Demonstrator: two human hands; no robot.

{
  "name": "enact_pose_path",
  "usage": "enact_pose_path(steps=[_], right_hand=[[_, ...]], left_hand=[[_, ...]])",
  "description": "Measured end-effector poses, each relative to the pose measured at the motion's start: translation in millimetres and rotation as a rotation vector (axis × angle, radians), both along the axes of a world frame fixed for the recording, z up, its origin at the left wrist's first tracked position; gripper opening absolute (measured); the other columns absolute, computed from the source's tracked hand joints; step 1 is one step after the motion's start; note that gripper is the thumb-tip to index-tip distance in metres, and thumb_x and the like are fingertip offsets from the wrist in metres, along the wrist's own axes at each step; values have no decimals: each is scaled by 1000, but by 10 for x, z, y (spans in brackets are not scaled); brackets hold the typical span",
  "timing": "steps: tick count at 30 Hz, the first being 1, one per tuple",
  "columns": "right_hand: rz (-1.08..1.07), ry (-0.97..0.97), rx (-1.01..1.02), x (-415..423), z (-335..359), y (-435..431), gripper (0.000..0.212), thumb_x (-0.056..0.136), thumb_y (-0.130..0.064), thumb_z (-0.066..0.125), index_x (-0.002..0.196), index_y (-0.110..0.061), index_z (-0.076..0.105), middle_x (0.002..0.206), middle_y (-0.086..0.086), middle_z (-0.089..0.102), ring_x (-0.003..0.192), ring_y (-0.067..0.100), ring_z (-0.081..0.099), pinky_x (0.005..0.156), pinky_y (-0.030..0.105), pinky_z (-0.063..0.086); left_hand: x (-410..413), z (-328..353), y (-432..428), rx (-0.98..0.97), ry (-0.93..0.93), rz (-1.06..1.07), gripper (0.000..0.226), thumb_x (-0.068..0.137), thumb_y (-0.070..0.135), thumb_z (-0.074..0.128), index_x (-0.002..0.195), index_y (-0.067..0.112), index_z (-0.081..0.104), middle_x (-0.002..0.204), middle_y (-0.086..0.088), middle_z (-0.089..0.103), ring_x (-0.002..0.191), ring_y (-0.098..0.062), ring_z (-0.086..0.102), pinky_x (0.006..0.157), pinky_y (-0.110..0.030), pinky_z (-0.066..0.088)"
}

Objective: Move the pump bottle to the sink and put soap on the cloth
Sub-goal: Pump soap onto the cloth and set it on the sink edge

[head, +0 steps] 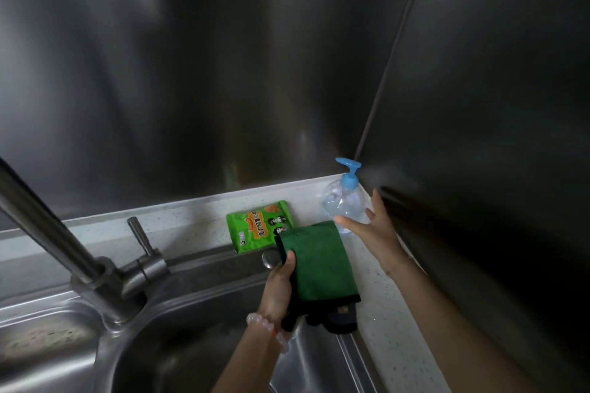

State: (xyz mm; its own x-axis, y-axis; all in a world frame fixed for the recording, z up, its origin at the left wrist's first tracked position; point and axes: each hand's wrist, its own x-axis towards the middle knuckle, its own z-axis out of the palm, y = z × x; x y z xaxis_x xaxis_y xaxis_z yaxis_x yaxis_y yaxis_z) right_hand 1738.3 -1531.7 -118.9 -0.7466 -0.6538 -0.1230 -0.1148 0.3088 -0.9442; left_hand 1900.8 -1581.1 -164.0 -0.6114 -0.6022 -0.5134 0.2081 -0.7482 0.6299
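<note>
Pump bottle: clear body, blue pump head, standing upright in the far corner of the bench where the steel wall panels meet; not yet at the sink. Head view, the only one I have: my right hand is spread at the bottle's near side, fingers loose and splayed, thumb close to or just touching the body; I cannot tell if contact is made, and no grip has closed. Cloth: green with dark backing, held by my left hand, thumb pinched on its upper left edge, hanging over the sink's right rim. Green snack packet: flat on the bench behind the cloth, well clear of the job. Tap: at left, no water visible. Status, as I judge it: cloth ready, bottle unmoved, no soap dispensed; both steps remain.
</note>
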Motion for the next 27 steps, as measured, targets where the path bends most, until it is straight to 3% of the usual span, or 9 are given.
enact_pose_path(steps=[2,4,6,10,12,16,18,21,27], right_hand=[[-31,-20,-9,87,13,217,50,80,-18,69,125,-25,48,118,-12,47,111,7,48,89,26,37],[-33,-99,22,191,-12,456,24,84,-24,63,107,-27,56,110,-5,58,99,11,59,81,27,44],[8,-206,78,261,-81,657,29,88,-29,57,115,-17,59,109,3,65,95,15,64,74,27,49],[6,-251,118,328,-145,928,25,90,-13,51,112,-7,63,100,9,69,87,20,66,70,25,51],[-18,-213,128,309,-170,1046,22,88,-6,52,107,-9,63,100,11,69,86,21,66,65,21,51],[-63,85,257,236,-263,1215,27,83,-11,61,110,-9,64,107,9,68,102,26,64,82,34,51],[-99,200,325,292,-261,1240,32,83,-17,62,115,-13,62,109,5,68,101,24,64,86,37,51],[-148,425,458,396,-277,1250,36,83,-25,62,119,-19,58,109,3,69,99,24,65,84,37,53],[-135,606,569,435,-315,1218,39,86,-29,59,124,-18,54,118,3,66,106,21,64,88,37,53]], left_hand=[[-29,-8,83,-7,-8,-6,43,93,28,43,124,0,53,114,-21,66,98,-31,67,84,-43,55],[-67,4,173,6,16,-18,41,94,28,42,120,-1,55,94,-14,74,77,-23,73,66,-34,60],[-113,21,288,25,25,-35,40,95,28,40,116,-3,56,79,-9,76,67,-19,73,55,-28,59],[-208,63,511,88,5,-104,42,94,30,40,117,-1,57,107,-21,69,79,-27,71,62,-33,60],[-250,36,578,36,-101,-99,33,93,22,44,111,-1,59,102,-20,68,77,-27,70,62,-33,59],[-299,-29,623,-269,-320,-149,26,83,18,60,102,1,65,97,-15,69,96,-33,66,92,-49,52],[-305,-25,650,-507,-498,-210,16,78,26,64,83,11,66,87,-12,71,91,-31,67,86,-45,54],[-313,-7,671,-775,-767,-226,25,76,29,66,90,8,64,93,-12,73,93,-30,65,80,-35,53],[-339,-80,679,-916,-875,-266,35,73,29,69,99,8,57,100,-14,70,97,-32,63,80,-38,51]])
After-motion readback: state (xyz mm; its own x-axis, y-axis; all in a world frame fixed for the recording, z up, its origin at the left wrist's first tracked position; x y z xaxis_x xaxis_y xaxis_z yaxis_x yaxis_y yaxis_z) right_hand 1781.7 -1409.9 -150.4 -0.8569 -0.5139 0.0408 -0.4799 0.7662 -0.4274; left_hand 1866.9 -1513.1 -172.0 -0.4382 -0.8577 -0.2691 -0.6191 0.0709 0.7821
